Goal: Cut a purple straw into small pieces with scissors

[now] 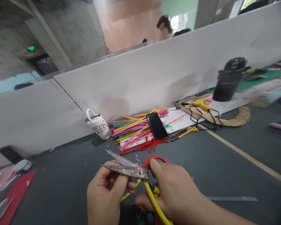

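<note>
My right hand (175, 184) is closed around a pair of scissors (131, 170) with one red and one yellow handle. The blades stand apart and point left, across the fingers of my left hand (107, 193). That hand is pinched together close under the lower blade, and what lies between its fingertips is hidden. A small purplish scrap shows by the blades. Below the scissors, a thin yellow fuzzy strip (125, 197) runs beside the left fingers; I cannot tell whether they hold it. Purple shreds (137, 159) lie on the dark table behind the blades.
Ahead, a black phone (157, 125) rests on a pile of coloured pipe cleaners (133, 128), beside a white cup (99, 126). Rightward are a utility knife (184, 133), a yellow glue gun (201, 104) with its cord, and a dark tumbler (229, 81). A white partition (140, 75) stands behind.
</note>
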The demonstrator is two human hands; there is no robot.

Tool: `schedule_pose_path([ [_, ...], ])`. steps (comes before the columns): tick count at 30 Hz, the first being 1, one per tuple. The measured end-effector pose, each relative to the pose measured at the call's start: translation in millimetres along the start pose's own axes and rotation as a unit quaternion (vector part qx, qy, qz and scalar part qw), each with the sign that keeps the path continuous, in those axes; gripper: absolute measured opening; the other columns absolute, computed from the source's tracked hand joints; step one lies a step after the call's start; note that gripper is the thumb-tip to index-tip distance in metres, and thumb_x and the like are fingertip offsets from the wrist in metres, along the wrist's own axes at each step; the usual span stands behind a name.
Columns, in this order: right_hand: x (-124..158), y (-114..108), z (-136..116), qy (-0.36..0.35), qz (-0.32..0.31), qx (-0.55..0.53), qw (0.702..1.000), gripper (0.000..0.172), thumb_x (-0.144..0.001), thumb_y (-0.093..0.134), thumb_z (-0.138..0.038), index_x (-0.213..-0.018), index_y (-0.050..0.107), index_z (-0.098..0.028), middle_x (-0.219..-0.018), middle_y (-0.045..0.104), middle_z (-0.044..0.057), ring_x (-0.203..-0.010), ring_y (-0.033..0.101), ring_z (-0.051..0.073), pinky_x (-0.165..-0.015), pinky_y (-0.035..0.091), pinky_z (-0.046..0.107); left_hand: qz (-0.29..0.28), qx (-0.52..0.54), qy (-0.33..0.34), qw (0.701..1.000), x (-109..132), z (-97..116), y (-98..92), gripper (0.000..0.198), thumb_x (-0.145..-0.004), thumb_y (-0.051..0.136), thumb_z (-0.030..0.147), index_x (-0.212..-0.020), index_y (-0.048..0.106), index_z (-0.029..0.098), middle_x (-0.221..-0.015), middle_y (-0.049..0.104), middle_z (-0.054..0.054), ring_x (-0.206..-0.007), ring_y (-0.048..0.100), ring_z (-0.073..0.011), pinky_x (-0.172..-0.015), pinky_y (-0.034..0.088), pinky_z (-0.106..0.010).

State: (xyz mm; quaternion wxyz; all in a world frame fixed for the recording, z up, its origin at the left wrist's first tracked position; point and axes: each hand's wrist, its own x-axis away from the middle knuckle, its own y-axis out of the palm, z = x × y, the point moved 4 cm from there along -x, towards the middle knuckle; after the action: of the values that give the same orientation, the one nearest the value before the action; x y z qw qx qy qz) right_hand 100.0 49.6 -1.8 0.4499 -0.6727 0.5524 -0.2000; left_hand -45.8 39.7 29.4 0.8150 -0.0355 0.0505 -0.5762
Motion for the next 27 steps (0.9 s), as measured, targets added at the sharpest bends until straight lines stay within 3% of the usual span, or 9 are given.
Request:
schedule_pose_path([
  [4, 1, 2, 0, 0.001, -0.008, 0.008, 1.000, 0.056, -0.059, 0.059, -0.072, -0.079, 0.050, -0.020, -0.061, 0.064, 0.002, -0.053, 0.061, 0.024, -0.044, 0.022, 0.027, 0.005, -0.003, 0.000, 1.000, 1, 1, 0.8, 0.002, -0.063, 0.063, 0.017, -0.061, 0.062, 0.018, -0.042, 0.060, 0.005, -0.040, 0.056, -0.0100, -0.043, 0.047, -0.016],
  [9, -1, -3, 1, -0.027, -0.006, 0.040, 0.999, 0.046, -0.074, 0.049, -0.066, -0.075, 0.050, -0.020, -0.059, 0.063, 0.002, -0.052, 0.060, 0.022, -0.045, 0.022, 0.027, -0.002, 0.008, -0.004, 1.000, -1, 2, 0.7, 0.003, -0.063, 0.065, 0.019, -0.063, 0.063, 0.018, -0.046, 0.061, 0.004, -0.041, 0.056, -0.0100, -0.042, 0.047, -0.017],
  [16, -7, -13, 1, -0.033, -0.025, 0.032, 0.999, 0.052, -0.063, 0.058, -0.069, -0.079, 0.049, -0.021, -0.070, 0.062, 0.002, -0.060, 0.059, 0.023, -0.050, 0.028, 0.027, 0.013, 0.024, 0.001, 1.000, -1, 1, -2.2, 0.005, -0.060, 0.066, 0.017, -0.059, 0.061, 0.018, -0.045, 0.061, 0.004, -0.038, 0.055, -0.0096, -0.039, 0.046, -0.016],
  [27, -4, -8, 2, -0.033, 0.006, 0.033, 0.999, 0.050, -0.064, 0.058, -0.067, -0.079, 0.049, -0.021, -0.068, 0.061, 0.002, -0.060, 0.058, 0.022, -0.051, 0.030, 0.028, 0.024, 0.020, 0.002, 0.999, 0, 3, -1.9, 0.008, -0.056, 0.067, 0.014, -0.057, 0.060, 0.018, -0.042, 0.059, 0.006, -0.037, 0.055, -0.0096, -0.038, 0.046, -0.016],
])
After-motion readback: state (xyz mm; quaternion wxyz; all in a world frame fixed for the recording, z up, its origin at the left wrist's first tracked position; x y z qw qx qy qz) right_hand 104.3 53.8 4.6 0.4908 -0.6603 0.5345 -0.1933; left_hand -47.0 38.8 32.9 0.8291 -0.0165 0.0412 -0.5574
